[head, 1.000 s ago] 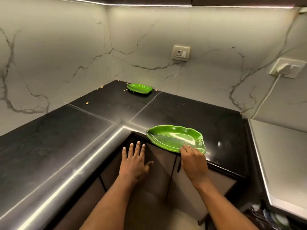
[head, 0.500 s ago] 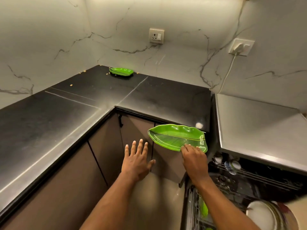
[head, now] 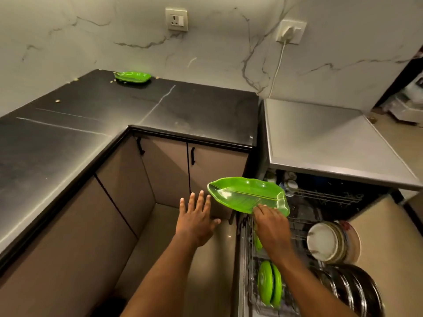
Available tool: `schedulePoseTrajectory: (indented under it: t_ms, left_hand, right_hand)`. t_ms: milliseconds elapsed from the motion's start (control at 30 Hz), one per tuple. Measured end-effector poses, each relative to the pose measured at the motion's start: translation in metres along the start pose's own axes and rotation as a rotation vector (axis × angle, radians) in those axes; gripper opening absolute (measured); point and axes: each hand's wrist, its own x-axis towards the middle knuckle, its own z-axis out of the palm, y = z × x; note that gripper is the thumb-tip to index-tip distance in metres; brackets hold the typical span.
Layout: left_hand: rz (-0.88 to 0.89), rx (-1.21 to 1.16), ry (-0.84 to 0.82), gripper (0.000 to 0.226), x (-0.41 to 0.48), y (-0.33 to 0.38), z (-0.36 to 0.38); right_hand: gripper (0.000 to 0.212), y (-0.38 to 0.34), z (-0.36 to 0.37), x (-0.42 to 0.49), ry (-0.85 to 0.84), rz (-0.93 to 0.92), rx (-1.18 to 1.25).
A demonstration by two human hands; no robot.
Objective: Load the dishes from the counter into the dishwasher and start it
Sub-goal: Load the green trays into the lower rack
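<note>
Leaf-shaped green plate (head: 242,194) is held in the air, hollow side up and nearly level, in front of the cabinet doors (head: 215,163) and over the left edge of the open dishwasher (head: 320,197). Its long axis runs from 10 o'clock, where the pointed tip aims at the cabinets, to 4 o'clock, where the broad end hangs above the racks. Of the two hands, the right hand (head: 271,227) pinches the near rim at the broad end, fingers curled over the top; the thumb is hidden. The left hand (head: 195,221) is flat with fingers spread, holding nothing, at 8 o'clock from the plate and just short of its tip. Below the right wrist, at 6 o'clock, two round green plates (head: 269,284) stand on edge in the lower rack; white plates (head: 322,241) stand at 4 o'clock and dark steel plates (head: 357,291) at 5 o'clock. A second leaf plate (head: 132,77) lies far off at 11 o'clock in the back corner of the black surface (head: 91,124), with crumbs near it.
</note>
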Motion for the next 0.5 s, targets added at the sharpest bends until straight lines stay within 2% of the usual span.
schedulePoseTrajectory:
  t_ms: [167, 233, 333, 500]
  left_hand:
    - [0.055, 0.052, -0.061, 0.077, 0.020, 0.038, 0.019]
    - [0.081, 0.058, -0.080, 0.077, 0.031, 0.060, 0.028]
    - [0.115, 0.066, -0.114, 0.076, 0.046, 0.096, 0.038]
    - [0.109, 0.100, -0.235, 0.077, 0.077, 0.148, 0.067]
  right_hand:
    - [0.015, 0.031, 0.010, -0.025, -0.005, 0.085, 0.011]
    - [0.012, 0.043, 0.015, -0.035, -0.064, 0.136, 0.025]
    - [0.033, 0.064, 0.023, -0.047, -0.200, 0.213, 0.072]
    - [0.042, 0.114, 0.051, -0.054, -0.327, 0.316, 0.150]
